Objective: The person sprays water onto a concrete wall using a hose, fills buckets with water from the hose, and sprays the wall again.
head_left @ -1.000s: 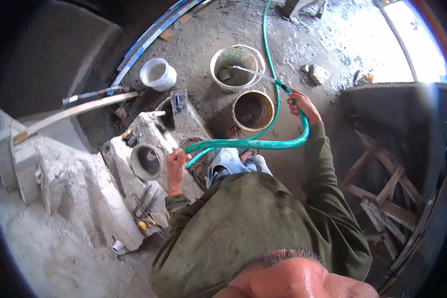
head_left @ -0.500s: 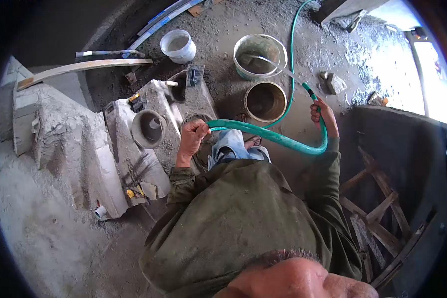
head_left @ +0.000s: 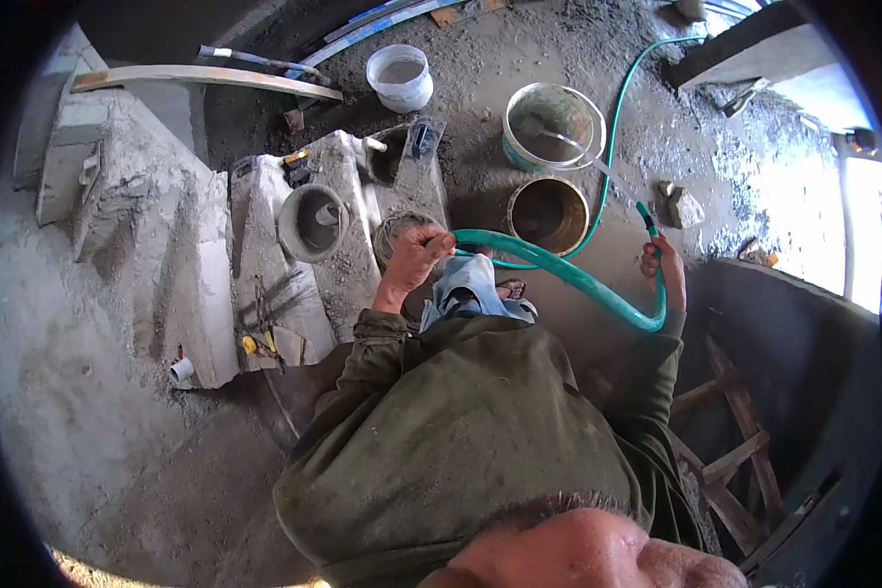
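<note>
Left hand (head_left: 414,261), as I see it remotely: fingers closed on the thick green hose (head_left: 568,272), which bows across to the right. Right hand (head_left: 664,263): fingers curled round the same hose just behind its outlet, from which a water stream (head_left: 618,179) arcs into the whitish bucket (head_left: 514,150). A darker, round-mouthed bucket (head_left: 513,214) stands just beside it, nearer the body; a small white pail (head_left: 403,95) is apart to the left. Principal hazards, in my judgement: a slight turn of the right wrist, or a pressure change, could carry the stream past the rim onto the floor (head_left: 480,108) or into the darker bucket; twisting the bend between the hands could kink the hose and choke the flow; inattention could let the bucket overflow, though I cannot tell its fill level.
</note>
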The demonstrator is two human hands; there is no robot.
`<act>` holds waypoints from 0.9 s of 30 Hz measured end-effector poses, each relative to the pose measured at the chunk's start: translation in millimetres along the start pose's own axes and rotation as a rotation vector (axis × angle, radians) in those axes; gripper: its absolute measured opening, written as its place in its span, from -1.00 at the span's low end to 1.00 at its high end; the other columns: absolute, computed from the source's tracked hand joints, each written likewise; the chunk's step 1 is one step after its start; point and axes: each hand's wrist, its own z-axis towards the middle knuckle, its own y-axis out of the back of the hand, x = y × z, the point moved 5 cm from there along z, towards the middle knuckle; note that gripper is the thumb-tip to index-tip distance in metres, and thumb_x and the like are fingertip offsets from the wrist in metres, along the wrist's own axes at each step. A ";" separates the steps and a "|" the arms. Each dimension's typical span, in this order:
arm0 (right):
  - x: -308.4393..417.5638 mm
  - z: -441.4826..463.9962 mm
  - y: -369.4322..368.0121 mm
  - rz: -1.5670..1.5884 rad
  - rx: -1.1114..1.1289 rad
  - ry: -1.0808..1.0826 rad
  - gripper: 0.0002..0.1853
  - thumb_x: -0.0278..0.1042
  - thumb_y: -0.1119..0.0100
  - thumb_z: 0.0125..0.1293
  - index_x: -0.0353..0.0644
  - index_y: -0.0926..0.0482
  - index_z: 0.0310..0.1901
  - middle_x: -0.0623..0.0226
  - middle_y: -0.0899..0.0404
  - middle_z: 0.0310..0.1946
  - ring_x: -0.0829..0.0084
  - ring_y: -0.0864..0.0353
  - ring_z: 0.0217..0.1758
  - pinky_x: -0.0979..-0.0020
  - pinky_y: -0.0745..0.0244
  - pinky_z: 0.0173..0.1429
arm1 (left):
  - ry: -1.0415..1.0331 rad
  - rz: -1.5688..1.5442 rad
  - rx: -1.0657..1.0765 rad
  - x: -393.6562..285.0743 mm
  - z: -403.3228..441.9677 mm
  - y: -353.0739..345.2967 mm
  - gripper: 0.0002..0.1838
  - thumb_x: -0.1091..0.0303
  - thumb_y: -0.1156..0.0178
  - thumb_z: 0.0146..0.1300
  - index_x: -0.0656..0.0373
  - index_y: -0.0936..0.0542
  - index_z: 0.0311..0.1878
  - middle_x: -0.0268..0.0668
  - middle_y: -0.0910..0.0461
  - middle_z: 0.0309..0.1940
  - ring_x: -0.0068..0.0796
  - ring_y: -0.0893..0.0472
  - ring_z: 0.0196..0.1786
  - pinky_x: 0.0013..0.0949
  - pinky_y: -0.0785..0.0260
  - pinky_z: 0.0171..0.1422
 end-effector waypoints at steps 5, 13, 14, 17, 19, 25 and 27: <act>-0.5 -0.8 3.9 0.010 -0.007 0.002 -0.87 -0.38 0.06 0.29 -0.03 -0.29 -0.15 0.55 -0.24 -0.61 0.76 -0.12 -0.74 0.67 -0.07 -0.72 | 0.041 -0.041 0.026 0.4 -1.0 2.3 -0.65 0.11 -0.20 0.19 0.21 -0.54 -0.54 -0.53 -0.39 -0.64 -0.74 -0.29 -0.50 -0.56 -0.12 -0.43; 2.3 -9.4 -9.7 0.017 -0.010 0.034 -0.81 -0.39 0.09 0.31 -0.07 -0.29 -0.05 0.54 -0.23 -0.61 0.75 -0.13 -0.71 0.67 -0.08 -0.70 | 0.046 -0.033 -0.007 22.6 4.7 11.6 -0.63 0.10 -0.17 0.20 0.20 -0.52 -0.56 -0.53 -0.31 -0.69 -0.77 -0.20 -0.60 -0.59 -0.01 -0.51; 1.9 -8.7 -9.2 0.017 -0.010 0.032 -0.81 -0.39 0.09 0.31 -0.07 -0.29 -0.05 0.54 -0.23 -0.61 0.75 -0.13 -0.71 0.67 -0.08 -0.70 | 0.049 -0.018 0.001 24.8 5.1 13.5 -0.61 0.09 -0.14 0.22 0.22 -0.51 -0.56 -0.48 -0.36 -0.69 -0.75 -0.23 -0.61 -0.59 -0.05 -0.52; 0.5 -5.6 -9.9 -0.002 0.017 0.021 -0.81 -0.39 0.09 0.31 -0.07 -0.29 -0.05 0.54 -0.23 -0.61 0.75 -0.12 -0.71 0.67 -0.07 -0.70 | 0.039 0.016 0.003 13.2 7.3 10.7 -0.60 0.09 -0.13 0.24 0.22 -0.52 -0.56 -0.48 -0.33 -0.69 -0.74 -0.23 -0.61 -0.57 -0.05 -0.52; -2.0 -4.9 -7.6 -0.022 -0.055 -0.014 -0.81 -0.39 0.09 0.30 -0.06 -0.30 -0.05 0.54 -0.23 -0.61 0.75 -0.12 -0.71 0.68 -0.07 -0.70 | 0.045 -0.023 -0.011 6.9 8.1 7.4 -0.64 0.12 -0.16 0.22 0.22 -0.53 -0.53 -0.51 -0.36 -0.67 -0.77 -0.23 -0.58 -0.59 -0.05 -0.51; -5.3 -6.8 -18.3 -0.036 -0.031 -0.028 -0.80 -0.39 0.08 0.30 -0.04 -0.31 -0.05 0.55 -0.23 -0.61 0.76 -0.11 -0.71 0.68 -0.05 -0.69 | 0.067 -0.073 0.005 7.9 9.9 9.5 -0.68 0.15 -0.19 0.20 0.21 -0.54 -0.51 -0.52 -0.40 -0.63 -0.78 -0.25 -0.55 -0.60 -0.07 -0.48; -5.1 -7.0 -23.4 -0.043 -0.039 -0.025 -0.80 -0.38 0.09 0.30 -0.04 -0.31 -0.04 0.55 -0.23 -0.60 0.76 -0.11 -0.70 0.69 -0.05 -0.69 | 0.058 -0.071 -0.014 8.8 10.7 11.8 -0.66 0.12 -0.19 0.19 0.21 -0.54 -0.52 -0.54 -0.36 -0.66 -0.78 -0.22 -0.58 -0.60 -0.04 -0.49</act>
